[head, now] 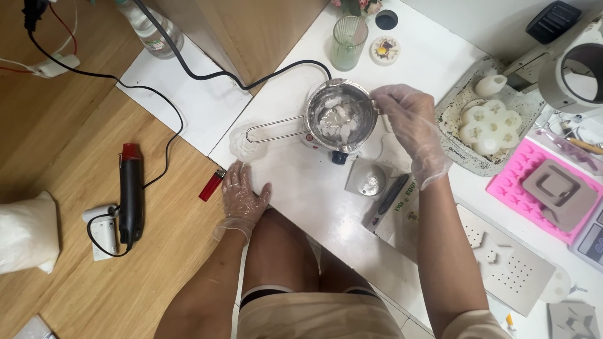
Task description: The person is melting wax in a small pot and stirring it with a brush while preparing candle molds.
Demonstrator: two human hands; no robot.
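A small steel melting pot (pixel 341 115) with a long wire loop handle sits on a little heater base on the white tabletop (pixel 301 188), near the table's far edge. Inside it lie pale, half-clear chunks and flakes, apparently wax, piled against the shiny wall. The wire handle sticks out toward the table's left edge.

The right hand (pixel 411 129), in a thin clear glove, reaches to the pot's right rim; its fingers (pixel 384 100) are bent and pinched together at the rim, though whether they grip the rim itself or something small there cannot be told. The left hand (pixel 244 196), also gloved, rests flat on the table's near-left edge, fingers spread and relaxed, holding nothing.

Just beyond the left hand stands a clear flower-shaped mould (pixel 246 142). A red lighter (pixel 212 184) lies on the wooden floor just off the table's left edge, and a black heat gun (pixel 130 194) lies farther left. A ribbed green glass (pixel 348 41) stands at the far edge behind the pot.
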